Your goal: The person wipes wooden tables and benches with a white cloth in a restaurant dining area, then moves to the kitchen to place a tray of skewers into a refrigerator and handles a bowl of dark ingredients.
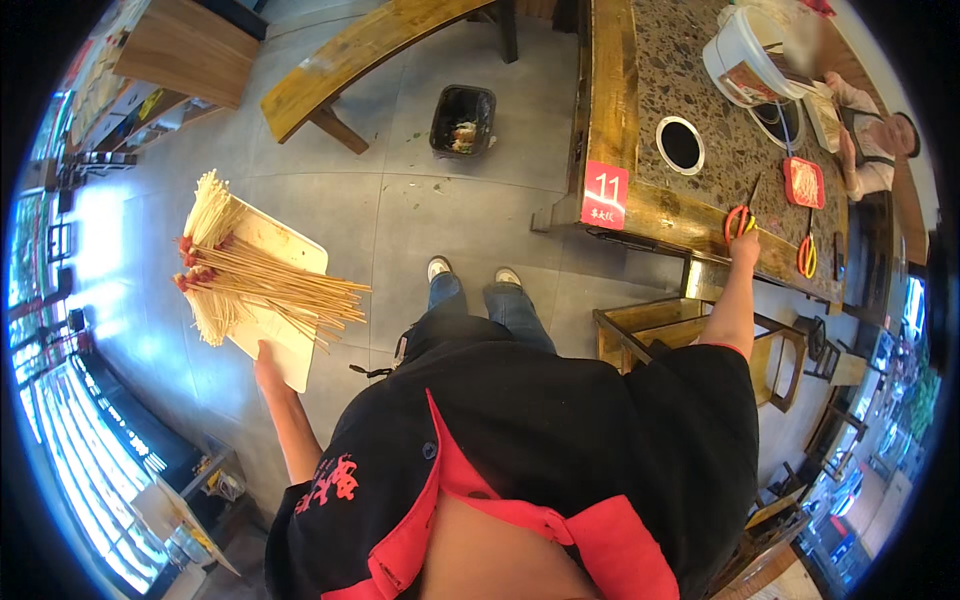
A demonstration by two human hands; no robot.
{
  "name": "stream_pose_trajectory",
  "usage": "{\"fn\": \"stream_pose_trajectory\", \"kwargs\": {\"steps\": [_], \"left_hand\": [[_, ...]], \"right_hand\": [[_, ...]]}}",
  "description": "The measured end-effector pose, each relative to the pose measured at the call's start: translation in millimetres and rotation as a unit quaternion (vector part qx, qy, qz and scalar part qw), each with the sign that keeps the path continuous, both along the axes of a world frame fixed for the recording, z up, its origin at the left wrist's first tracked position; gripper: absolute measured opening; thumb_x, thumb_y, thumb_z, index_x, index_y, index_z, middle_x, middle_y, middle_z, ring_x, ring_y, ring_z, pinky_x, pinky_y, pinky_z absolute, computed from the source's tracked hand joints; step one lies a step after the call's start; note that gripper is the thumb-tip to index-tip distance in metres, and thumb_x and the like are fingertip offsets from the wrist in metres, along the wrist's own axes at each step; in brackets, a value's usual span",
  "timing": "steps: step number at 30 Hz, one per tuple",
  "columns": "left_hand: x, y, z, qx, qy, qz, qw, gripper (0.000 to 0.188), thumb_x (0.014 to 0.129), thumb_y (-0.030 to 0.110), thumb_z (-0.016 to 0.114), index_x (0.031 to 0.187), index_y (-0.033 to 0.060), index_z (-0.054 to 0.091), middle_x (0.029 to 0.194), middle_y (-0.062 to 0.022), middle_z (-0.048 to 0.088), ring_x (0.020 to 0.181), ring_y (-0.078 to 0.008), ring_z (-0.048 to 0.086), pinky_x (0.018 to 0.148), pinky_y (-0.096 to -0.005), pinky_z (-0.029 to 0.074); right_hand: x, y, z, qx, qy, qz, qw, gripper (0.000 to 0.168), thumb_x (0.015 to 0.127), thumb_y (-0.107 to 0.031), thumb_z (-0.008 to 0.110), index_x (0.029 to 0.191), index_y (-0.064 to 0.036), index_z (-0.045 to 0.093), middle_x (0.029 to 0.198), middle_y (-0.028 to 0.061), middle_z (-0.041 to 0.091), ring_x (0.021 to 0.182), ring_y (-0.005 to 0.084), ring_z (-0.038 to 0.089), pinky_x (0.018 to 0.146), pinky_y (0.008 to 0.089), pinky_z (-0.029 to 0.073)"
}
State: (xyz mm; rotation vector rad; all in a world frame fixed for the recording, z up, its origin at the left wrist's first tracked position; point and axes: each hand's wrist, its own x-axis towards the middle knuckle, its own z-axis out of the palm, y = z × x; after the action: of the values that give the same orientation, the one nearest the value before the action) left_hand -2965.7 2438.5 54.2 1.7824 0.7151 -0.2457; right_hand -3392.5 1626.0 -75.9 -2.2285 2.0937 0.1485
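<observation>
My left hand (268,367) grips the near edge of a white tray (289,337), held out over the floor at the left. On the tray lie several skewers of enoki mushrooms (214,214), their bare wooden sticks (292,277) pointing right, with red pieces where the sticks meet the mushrooms. At the right, my right hand (745,247) is at the red and yellow handles of a pair of scissors (739,223) by the table's edge. The blades point away from me; my fingers are partly hidden.
On the stone-topped table (660,97) are a white bucket (739,56), a red tray of food (805,184) and more scissors (807,255). A co-worker (874,142) is beyond it. A black bin (463,120), a wooden bench (360,56) and a wooden stool (626,337) stand on the floor.
</observation>
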Motion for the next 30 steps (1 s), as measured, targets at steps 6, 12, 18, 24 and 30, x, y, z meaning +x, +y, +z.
{"fn": "stream_pose_trajectory", "kwargs": {"steps": [6,12,18,24,30], "left_hand": [[2,-18,-1,0.027,0.006,0.054,0.998,0.045,0.089,0.028,0.046,0.116,-0.0072,0.044,0.101,-0.0140,0.057,0.084,-0.0237,0.059,0.073,-0.0336,0.049],[6,-9,-17,-0.022,-0.013,0.116,0.993,0.046,0.090,0.028,0.043,0.120,-0.0071,0.042,0.109,-0.0162,0.054,0.091,-0.0267,0.058,0.077,-0.0362,0.050],[19,55,-48,-0.068,-0.037,0.102,0.992,0.044,0.091,0.025,0.041,0.119,-0.0092,0.041,0.109,-0.0184,0.054,0.091,-0.0292,0.058,0.076,-0.0381,0.050],[46,48,-30,-0.047,-0.106,0.159,0.980,0.042,0.091,0.022,0.040,0.116,-0.0116,0.042,0.105,-0.0207,0.055,0.087,-0.0302,0.060,0.073,-0.0379,0.051],[79,48,-32,-0.089,-0.115,0.166,0.975,0.040,0.091,0.021,0.041,0.116,-0.0104,0.043,0.103,-0.0200,0.057,0.087,-0.0301,0.060,0.072,-0.0385,0.052]], "right_hand": [[17,-4,-8,0.104,-0.235,-0.073,0.964,0.055,0.058,-0.016,0.067,0.103,0.008,0.047,0.101,0.0247,0.056,0.095,0.0332,0.057,0.076,0.0364,0.048],[233,132,26,0.047,-0.596,0.079,0.798,0.041,0.077,-0.002,0.058,0.116,0.003,0.048,0.104,0.0122,0.059,0.096,0.0167,0.055,0.085,0.0258,0.042],[384,237,62,0.008,-0.475,0.276,0.836,0.046,0.068,-0.012,0.066,0.111,-0.005,0.051,0.099,0.0162,0.058,0.093,0.0326,0.056,0.078,0.0370,0.044],[475,295,116,-0.146,-0.373,0.513,0.759,0.053,0.057,-0.023,0.077,0.100,-0.006,0.051,0.085,0.0096,0.054,0.082,0.0274,0.051,0.075,0.0381,0.039],[529,329,140,-0.169,-0.364,0.579,0.709,0.059,0.054,-0.028,0.078,0.100,-0.006,0.048,0.086,0.0084,0.050,0.084,0.0271,0.049,0.073,0.0379,0.036]]}}
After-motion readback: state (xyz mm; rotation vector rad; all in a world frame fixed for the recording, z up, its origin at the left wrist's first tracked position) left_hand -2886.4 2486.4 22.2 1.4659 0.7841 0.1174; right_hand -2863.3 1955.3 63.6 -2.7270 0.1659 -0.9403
